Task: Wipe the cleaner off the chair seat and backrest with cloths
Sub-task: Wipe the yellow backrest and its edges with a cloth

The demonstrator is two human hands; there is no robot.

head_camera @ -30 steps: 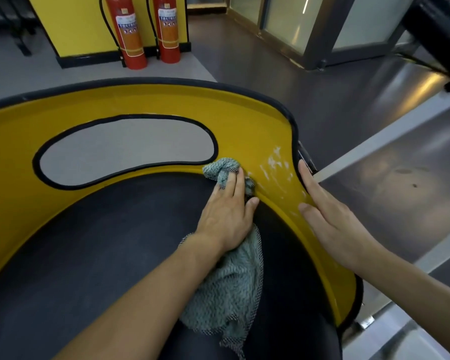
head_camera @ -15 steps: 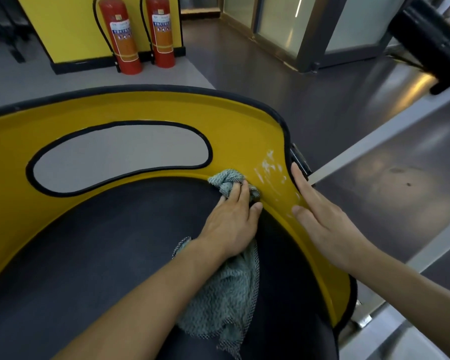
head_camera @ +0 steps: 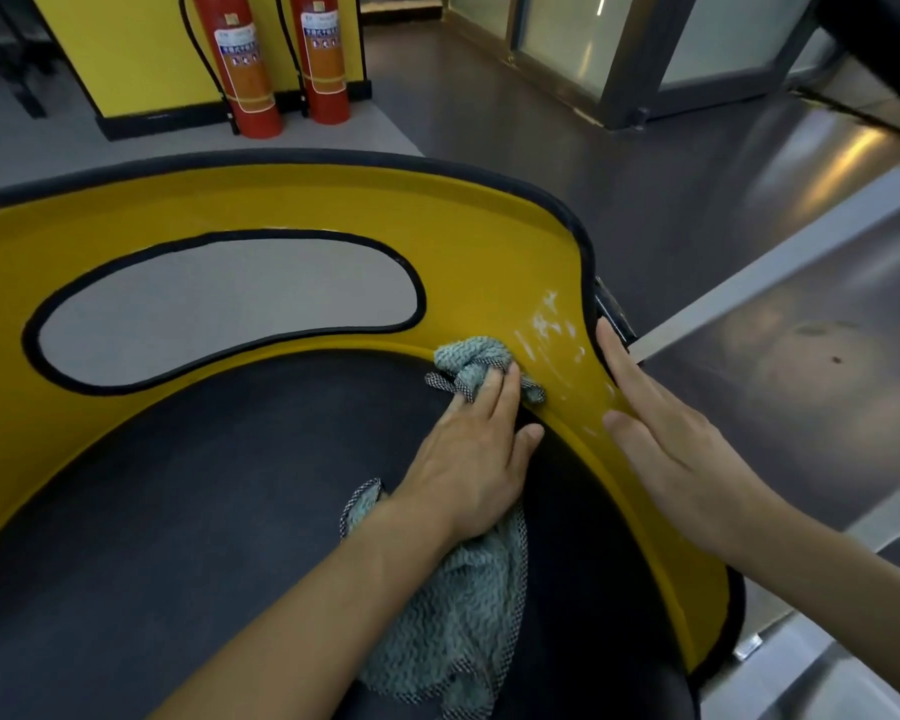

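Step in hand: wiping the lower right curve of the glossy yellow moulded backrest (head_camera: 489, 262), where it meets the dark matte seat (head_camera: 178, 511); the job appears about mid-way.
Left hand (head_camera: 468, 459): centre of frame, fingers extended and flat, pressing the grey-green knitted cloth with checked edging (head_camera: 468, 356) into the seam; not clenched.
Right hand (head_camera: 681, 449): right of centre, fingers straight, palm resting on the backrest rim, grasping nothing.
Cloth: bunched at the fingertips, the rest trailing under the palm toward the lower frame.
Cleaner: whitish wet streaks (head_camera: 546, 330) just right of the cloth, between the hands.
Seat residue: cannot tell; the surface is too dark.
Next move: push the cloth rightward and upward over the streaks with firm, even pressure.
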